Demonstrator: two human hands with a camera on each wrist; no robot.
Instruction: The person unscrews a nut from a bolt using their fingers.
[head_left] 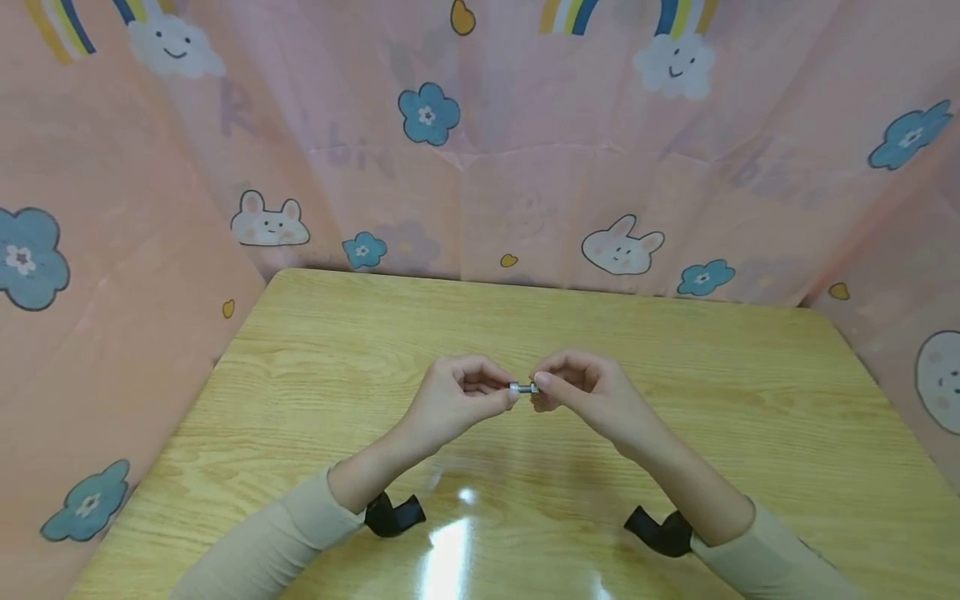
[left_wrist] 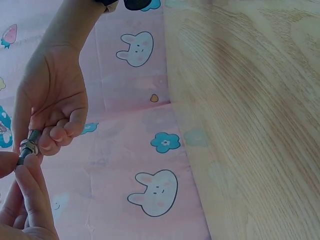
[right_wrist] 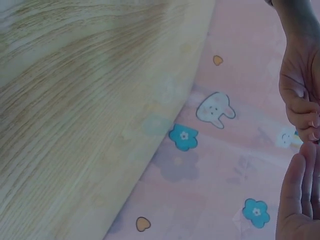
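Above the middle of the table, a small silver bolt (head_left: 524, 388) is held roughly level between both hands. My left hand (head_left: 448, 402) pinches its left end between thumb and fingers. At the other end, my right hand (head_left: 603, 402) pinches a metal nut (head_left: 534, 387) that sits around the shank. Seen in the left wrist view, the nut (left_wrist: 29, 147) is partway along the bolt (left_wrist: 34, 135), whose threaded end points toward the right palm. Fingers and the frame edge hide nearly all of the bolt in the right wrist view, where the right hand (right_wrist: 299, 205) shows below.
A wood-grain table (head_left: 337, 333) with rounded far corners lies beneath the hands. Pink printed cloth (head_left: 517, 192) hangs behind it and along both sides. Black wrist mounts (head_left: 394, 515) show at both sleeves. Light glares off the near tabletop.
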